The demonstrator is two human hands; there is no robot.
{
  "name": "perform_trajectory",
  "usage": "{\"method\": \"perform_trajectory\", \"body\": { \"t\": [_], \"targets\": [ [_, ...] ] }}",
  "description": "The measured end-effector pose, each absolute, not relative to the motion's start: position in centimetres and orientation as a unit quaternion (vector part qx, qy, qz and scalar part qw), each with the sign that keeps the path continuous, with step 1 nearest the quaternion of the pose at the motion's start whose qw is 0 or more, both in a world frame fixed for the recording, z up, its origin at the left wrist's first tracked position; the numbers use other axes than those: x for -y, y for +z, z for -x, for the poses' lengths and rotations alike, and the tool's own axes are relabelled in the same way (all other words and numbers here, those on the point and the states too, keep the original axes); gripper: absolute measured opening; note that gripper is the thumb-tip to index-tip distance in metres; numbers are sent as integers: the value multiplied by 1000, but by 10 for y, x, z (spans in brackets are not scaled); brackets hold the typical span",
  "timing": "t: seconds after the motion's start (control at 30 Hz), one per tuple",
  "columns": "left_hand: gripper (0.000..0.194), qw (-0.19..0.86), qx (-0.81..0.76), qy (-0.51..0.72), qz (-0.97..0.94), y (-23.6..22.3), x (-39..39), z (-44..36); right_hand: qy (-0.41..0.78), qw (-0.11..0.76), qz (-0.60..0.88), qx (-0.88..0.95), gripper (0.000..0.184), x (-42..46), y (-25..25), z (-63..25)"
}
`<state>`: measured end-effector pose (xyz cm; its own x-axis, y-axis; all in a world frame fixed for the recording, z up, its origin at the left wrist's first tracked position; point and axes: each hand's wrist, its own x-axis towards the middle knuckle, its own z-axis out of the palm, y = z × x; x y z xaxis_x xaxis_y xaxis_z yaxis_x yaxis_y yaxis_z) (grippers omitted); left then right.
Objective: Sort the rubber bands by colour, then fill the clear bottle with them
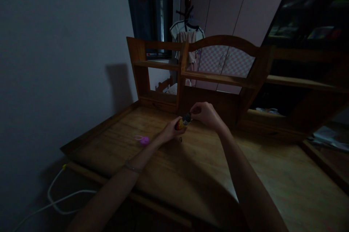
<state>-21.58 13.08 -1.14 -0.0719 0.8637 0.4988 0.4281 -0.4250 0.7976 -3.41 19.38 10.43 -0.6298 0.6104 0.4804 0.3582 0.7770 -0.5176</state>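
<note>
My left hand [171,130] is closed around a small object [183,122] with a dark top and yellow and red lower down; its exact kind is too dim to make out. At the dark end of that object, my right hand [202,111] has thumb and fingers pinched together. Whatever it grips there is too small to name. A small purple item [144,140] with a thin pink loop lies on the wooden desktop [207,163], left of my left forearm. Below my left hand sits a tiny dark thing [180,139] on the wood.
A wooden shelf unit [218,78] rises along the desk's far edge. The plain wall [68,61] borders the left side. A white cable [51,203] hangs at the lower left corner. Behind the shelves, clothes [188,35] hang on a stand before a cupboard.
</note>
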Motion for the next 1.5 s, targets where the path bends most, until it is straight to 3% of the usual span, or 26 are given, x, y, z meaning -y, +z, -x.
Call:
{"method": "perform_trajectory", "body": {
  "t": [0.3, 0.7, 0.97, 1.5],
  "targets": [
    [35, 179, -522, 512, -659, -13, -133, 215, 228, 344, 226, 882, 14, -186, 107, 35],
    [38, 215, -487, 534, -657, -13, -134, 213, 212, 248, 244, 913, 28, -177, 121, 30],
    [42, 288, -478, 551, -620, -20, -140, 215, 209, 328, 228, 893, 27, -171, 128, 26],
    [41, 294, -479, 552, -615, -12, -135, 211, 195, 344, 189, 899, 25, -181, 123, 27]
  ]
}}
